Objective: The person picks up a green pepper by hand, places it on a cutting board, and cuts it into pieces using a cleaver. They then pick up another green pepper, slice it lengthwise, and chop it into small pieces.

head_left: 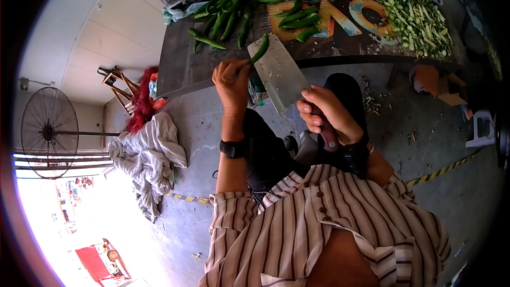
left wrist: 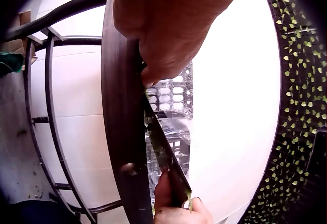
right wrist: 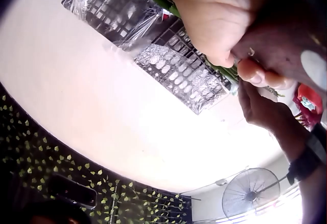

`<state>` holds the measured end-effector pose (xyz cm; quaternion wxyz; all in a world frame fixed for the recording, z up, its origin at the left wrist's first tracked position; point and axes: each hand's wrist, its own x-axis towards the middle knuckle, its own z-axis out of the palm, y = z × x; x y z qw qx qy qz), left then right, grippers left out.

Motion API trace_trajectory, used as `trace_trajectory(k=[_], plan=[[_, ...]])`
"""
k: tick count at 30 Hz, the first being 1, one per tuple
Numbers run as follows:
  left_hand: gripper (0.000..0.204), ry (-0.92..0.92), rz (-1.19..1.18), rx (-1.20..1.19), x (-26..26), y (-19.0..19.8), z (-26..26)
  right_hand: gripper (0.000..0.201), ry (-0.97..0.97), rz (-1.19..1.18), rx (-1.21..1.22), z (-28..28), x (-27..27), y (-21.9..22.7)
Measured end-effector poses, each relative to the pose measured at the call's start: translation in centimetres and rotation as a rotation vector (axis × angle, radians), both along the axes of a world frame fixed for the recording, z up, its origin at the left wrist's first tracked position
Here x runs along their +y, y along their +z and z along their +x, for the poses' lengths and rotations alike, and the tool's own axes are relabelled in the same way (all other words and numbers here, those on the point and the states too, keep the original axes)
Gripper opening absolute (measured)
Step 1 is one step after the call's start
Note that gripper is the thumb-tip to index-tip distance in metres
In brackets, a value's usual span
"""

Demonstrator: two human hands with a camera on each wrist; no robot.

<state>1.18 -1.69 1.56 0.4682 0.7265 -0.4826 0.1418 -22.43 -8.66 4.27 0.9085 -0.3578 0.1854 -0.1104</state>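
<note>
My left hand (head_left: 231, 82) pinches one end of a long green pepper (head_left: 260, 49) at the front edge of the dark table (head_left: 178, 56). The pepper lies over the far end of a cleaver's broad blade (head_left: 281, 74), which has small green bits stuck to it. My right hand (head_left: 336, 114) grips the cleaver's dark reddish handle (right wrist: 286, 50), the blade slanting up and left toward the left hand. In the left wrist view the blade shows edge-on below the left hand (left wrist: 163, 35). A pile of whole green peppers (head_left: 228, 16) lies just beyond that hand.
Several separate green peppers (head_left: 303, 18) lie mid-table. Chopped green pieces (head_left: 414, 18) are heaped at the table's right. A crate wrapped in plastic (right wrist: 173, 68) stands behind the peppers. A white stool (head_left: 482, 128) and a cardboard box (head_left: 452, 89) stand on the floor at right; a fan (head_left: 49, 133) is at left.
</note>
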Motion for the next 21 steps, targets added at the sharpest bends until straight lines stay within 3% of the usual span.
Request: trace_trajectory(k=[6,8,21], plan=[[0.011,-0.015,0.006,0.003,0.2,0.0,0.1,0.019,-0.004,-0.031,0.038,-0.3,0.4,0.3],[0.011,0.035,-0.085,0.101,0.6,0.3,0.2,0.019,-0.012,-0.023,0.061,-0.3,0.4,0.6],[0.006,0.03,-0.015,0.153,1.1,0.3,0.4,0.017,0.01,0.014,0.02,-0.3,0.1,0.0]])
